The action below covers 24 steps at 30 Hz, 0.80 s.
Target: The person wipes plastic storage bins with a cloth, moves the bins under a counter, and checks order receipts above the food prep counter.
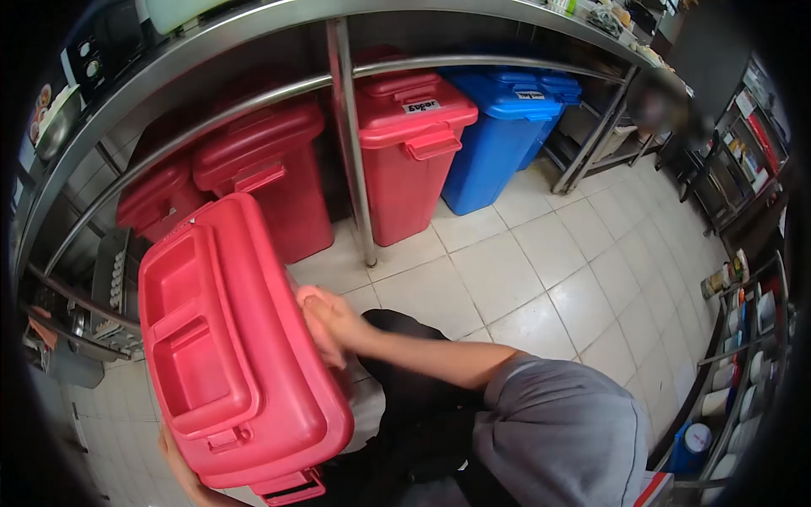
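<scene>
"Bin (270, 342) near the body, before the other bins (397, 169) under the counter (405, 8): if wiping is the step, how is it best done?"

"By a pink cloth (323, 341), as it appears to be, being kept flat and drawn along the wall with even pressure, while the opposite side is steadied."

"And how are the hands set?"

"The right hand (334, 323) is curled, seemingly around the cloth, beside the bin's wall; its forearm is held out above a dark-clad knee (399, 323). The left hand (166, 444) is placed low at the opposite side, mostly hidden; whether anything is gripped there cannot be told."
</scene>
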Each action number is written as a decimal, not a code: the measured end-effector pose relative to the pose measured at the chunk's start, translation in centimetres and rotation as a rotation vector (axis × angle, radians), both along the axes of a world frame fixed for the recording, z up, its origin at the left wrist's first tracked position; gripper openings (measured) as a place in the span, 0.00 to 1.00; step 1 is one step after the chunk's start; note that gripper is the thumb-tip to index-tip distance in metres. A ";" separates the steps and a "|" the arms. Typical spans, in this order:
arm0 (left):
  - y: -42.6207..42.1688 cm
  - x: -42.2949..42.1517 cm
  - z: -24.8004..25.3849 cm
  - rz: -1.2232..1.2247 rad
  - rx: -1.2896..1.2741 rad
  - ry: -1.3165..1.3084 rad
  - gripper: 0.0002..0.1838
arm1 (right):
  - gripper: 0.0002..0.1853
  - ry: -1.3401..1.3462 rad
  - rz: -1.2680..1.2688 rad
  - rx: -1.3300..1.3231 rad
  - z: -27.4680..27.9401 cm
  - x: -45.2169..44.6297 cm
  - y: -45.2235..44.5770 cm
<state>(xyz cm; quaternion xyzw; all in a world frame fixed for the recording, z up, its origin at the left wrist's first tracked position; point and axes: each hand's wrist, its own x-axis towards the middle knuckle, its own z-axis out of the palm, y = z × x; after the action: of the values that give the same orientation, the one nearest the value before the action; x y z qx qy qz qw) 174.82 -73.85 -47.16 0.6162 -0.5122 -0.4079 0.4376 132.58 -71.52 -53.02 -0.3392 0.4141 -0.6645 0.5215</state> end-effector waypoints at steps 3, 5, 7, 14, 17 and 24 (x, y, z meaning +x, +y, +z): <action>0.4 -1.5 0.9 0.082 0.020 0.028 0.31 | 0.15 0.723 -0.589 -0.429 -4.5 3.2 -0.7; 0.5 -1.0 0.7 0.128 0.026 0.065 0.32 | 0.17 0.731 -0.512 -0.347 -9.0 3.3 -0.1; 0.2 1.2 -0.6 0.025 -0.015 -0.001 0.33 | 0.18 0.336 -0.130 0.188 -12.9 3.0 0.4; -0.7 2.0 -0.3 0.007 0.067 -0.145 0.35 | 0.18 -0.036 -0.267 0.016 -6.0 1.0 -10.7; -0.6 4.7 -2.2 0.151 0.000 -0.180 0.33 | 0.13 0.201 -0.291 -0.274 -0.3 0.6 -15.3; -0.6 13.2 -2.5 -0.060 0.143 -0.113 0.29 | 0.16 0.678 -0.044 0.283 -19.5 6.4 -10.2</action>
<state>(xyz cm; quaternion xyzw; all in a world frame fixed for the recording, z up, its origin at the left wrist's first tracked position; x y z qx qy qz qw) 188.02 -74.44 -49.70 0.6523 -0.5241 -0.4208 0.3504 139.00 -81.69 -72.49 -0.4553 0.6585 -0.4616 0.3821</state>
